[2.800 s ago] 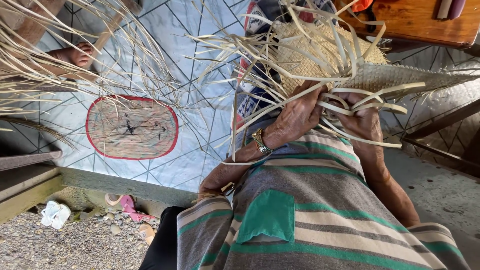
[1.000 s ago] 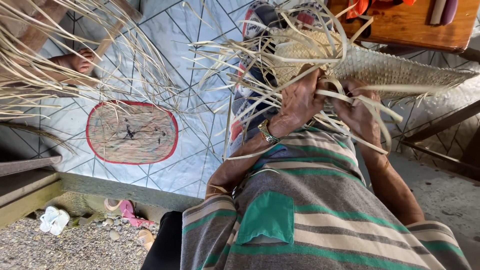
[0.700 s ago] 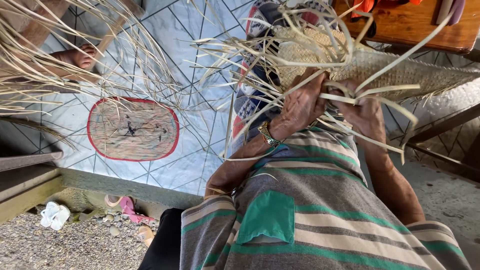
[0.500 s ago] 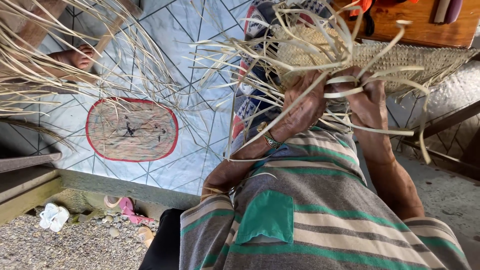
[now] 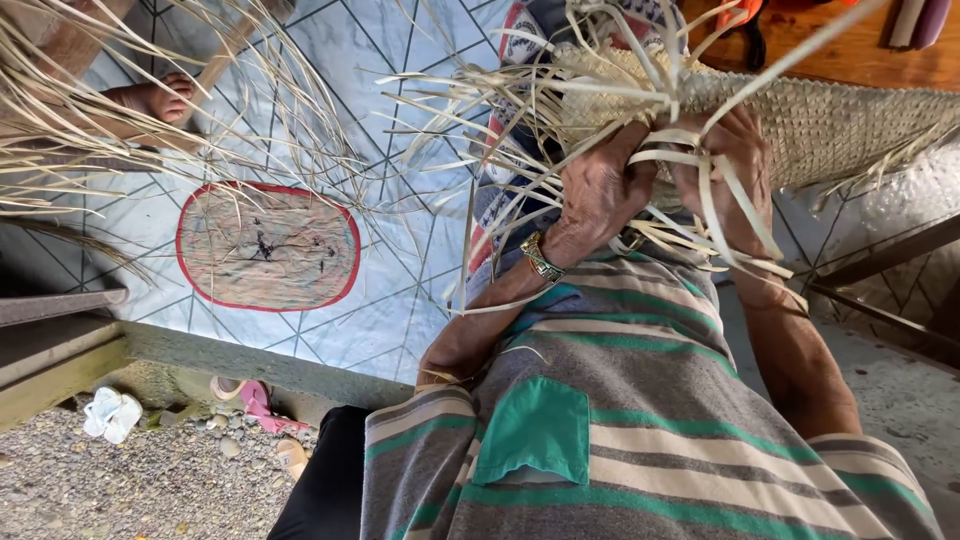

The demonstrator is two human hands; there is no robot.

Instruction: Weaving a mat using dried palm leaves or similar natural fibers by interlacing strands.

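Between both hands, woven mat (image 5: 840,120) stretches rightward.

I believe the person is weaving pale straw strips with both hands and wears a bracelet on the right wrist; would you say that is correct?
Not quite: the bracelet is on the left wrist, as the head view shows. The rest holds: both the left hand and the right hand are working the pale straw strips at the edge of the woven mat.
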